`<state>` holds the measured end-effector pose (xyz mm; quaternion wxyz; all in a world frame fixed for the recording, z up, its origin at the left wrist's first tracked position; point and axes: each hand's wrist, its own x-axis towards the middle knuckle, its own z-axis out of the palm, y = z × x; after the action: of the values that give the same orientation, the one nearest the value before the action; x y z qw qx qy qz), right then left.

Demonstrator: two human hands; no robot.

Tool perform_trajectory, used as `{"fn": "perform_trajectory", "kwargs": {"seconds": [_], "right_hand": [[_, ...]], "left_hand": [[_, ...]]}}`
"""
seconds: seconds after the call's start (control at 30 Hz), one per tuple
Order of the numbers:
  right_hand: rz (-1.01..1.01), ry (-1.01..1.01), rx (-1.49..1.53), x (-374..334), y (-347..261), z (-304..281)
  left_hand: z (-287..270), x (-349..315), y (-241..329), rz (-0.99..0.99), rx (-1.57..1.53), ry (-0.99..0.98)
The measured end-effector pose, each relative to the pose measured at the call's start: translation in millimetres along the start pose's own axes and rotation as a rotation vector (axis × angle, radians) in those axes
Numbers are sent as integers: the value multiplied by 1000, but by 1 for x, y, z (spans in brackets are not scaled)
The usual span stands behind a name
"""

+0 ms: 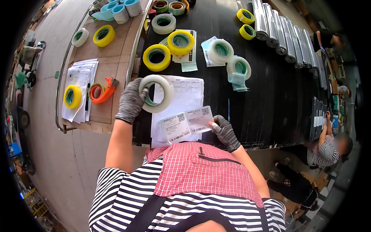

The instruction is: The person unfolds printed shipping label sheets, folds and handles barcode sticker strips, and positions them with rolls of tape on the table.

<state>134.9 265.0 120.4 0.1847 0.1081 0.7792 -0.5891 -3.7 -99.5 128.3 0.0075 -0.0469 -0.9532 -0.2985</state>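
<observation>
My left hand (pixel 130 102), in a grey knit glove, grips a wide roll of clear tape (pixel 167 94) by its left side, thumb over the rim. Below the roll, a strip of two joined white printed labels (pixel 176 127) is pinched at its right end by my right hand (pixel 227 134), gloved alike with bare fingertips. The strip bends at the join between the two labels. Beneath both lies a stack of white printed sheets (pixel 189 92), partly covered, on the black table (pixel 266 112). A thin blue pen (pixel 228 109) lies right of the sheets.
Beyond the sheets lie yellow tape rolls (pixel 156 58) and clear rolls (pixel 220 51) with labels. Silver-wrapped rolls (pixel 272 31) line the far right. A brown side table (pixel 116 52) at left holds an orange tape dispenser (pixel 109 91) and papers. A co-worker (pixel 322 152) works at right.
</observation>
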Motion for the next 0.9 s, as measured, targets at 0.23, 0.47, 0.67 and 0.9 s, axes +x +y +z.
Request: {"fn": "perform_trajectory", "kwargs": {"seconds": [0.23, 0.47, 0.67, 0.9], "right_hand": [[-5, 228, -272, 35, 48, 18], [79, 129, -251, 35, 46, 18], [235, 65, -296, 31, 41, 11], [341, 22, -482, 26, 35, -8]], "left_hand": [[-46, -5, 13, 21, -25, 29], [-1, -28, 53, 50, 39, -326], [62, -36, 53, 8, 156, -524], [61, -37, 31, 33, 77, -471]]}}
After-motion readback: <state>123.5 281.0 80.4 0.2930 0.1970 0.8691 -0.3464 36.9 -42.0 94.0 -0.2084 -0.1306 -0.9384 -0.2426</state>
